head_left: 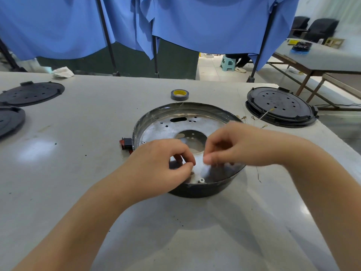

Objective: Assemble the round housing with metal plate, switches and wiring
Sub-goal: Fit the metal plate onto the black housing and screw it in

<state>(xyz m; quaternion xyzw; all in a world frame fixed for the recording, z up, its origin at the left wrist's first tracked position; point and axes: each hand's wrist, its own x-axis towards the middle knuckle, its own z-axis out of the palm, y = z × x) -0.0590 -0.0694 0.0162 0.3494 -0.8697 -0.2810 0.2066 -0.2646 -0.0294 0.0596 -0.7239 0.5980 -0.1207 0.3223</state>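
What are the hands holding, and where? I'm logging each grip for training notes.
Cannot be told for sure. Both the left hand and right hand have fingers curled in a pinch over the metal plate inside the housing; whatever they pinch is hidden.

tape roll (180, 94) behind housing (187, 111), black cover (280, 106) right

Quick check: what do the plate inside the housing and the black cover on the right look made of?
Plate: looks like bare metal, dull silver-grey with a blotchy sheen, punched holes and slots. Black cover: probably moulded plastic, matte black with moulded tabs on its rim.
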